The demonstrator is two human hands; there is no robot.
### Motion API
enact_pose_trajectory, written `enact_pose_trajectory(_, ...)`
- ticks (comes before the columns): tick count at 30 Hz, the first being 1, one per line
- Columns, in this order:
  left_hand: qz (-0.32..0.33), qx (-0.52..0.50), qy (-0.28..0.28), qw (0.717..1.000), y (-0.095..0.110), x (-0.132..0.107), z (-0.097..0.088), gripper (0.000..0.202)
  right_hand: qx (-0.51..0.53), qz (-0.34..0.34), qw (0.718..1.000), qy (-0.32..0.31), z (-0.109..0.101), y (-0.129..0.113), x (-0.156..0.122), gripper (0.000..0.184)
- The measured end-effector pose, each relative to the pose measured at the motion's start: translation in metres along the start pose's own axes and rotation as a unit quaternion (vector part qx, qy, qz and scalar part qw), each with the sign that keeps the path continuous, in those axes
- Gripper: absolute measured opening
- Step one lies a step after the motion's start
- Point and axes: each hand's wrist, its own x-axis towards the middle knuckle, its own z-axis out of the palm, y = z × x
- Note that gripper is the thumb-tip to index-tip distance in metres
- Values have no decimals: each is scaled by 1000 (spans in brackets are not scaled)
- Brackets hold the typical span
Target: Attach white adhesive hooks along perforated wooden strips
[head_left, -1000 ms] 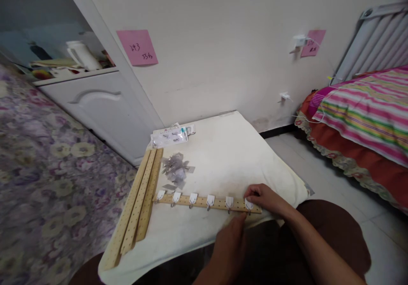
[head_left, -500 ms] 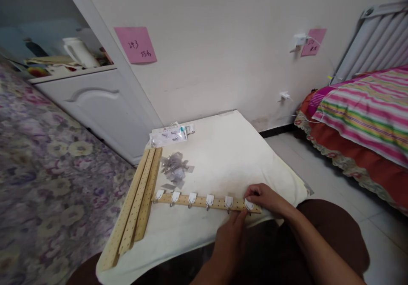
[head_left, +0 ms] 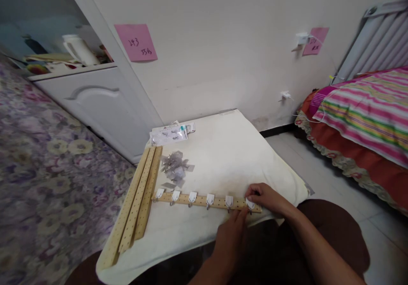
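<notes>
A perforated wooden strip point(head_left: 199, 200) lies across the near part of a cream cloth-covered table point(head_left: 229, 149), with several white hooks stuck along it. My right hand point(head_left: 266, 198) is closed in a pinch on the rightmost white hook point(head_left: 250, 205) at the strip's right end. My left hand point(head_left: 231, 238) comes up from below, its fingertips touching the strip's near edge beside that hook; its fingers look extended. A pile of grey clear film pieces point(head_left: 175, 168) lies behind the strip.
Three more wooden strips point(head_left: 137, 204) lie side by side along the table's left edge. A packet of hooks point(head_left: 170, 135) sits at the back left. A floral bedspread point(head_left: 47, 170) lies left, a white cabinet point(head_left: 95, 106) behind, a striped bed point(head_left: 366, 115) right.
My left hand has crept slightly up and right toward the strip's right end. My right hand stays pinched on the last hook.
</notes>
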Motion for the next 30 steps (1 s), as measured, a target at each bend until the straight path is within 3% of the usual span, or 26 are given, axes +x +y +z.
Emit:
enact_pose_trajectory(9,3,13,-13,1000,2,1,-3,55,-6,-2,1000,-3,0,0,0,11)
enact_pose_trajectory(18,-7,46,-23,999,0,3,0,60,37,21,998,-51,-4,-2,-4,20)
enact_pose_trajectory(30,-5,59,-27,998,-1,4,0,62,61,34,996,-51,-3,2,-1,20)
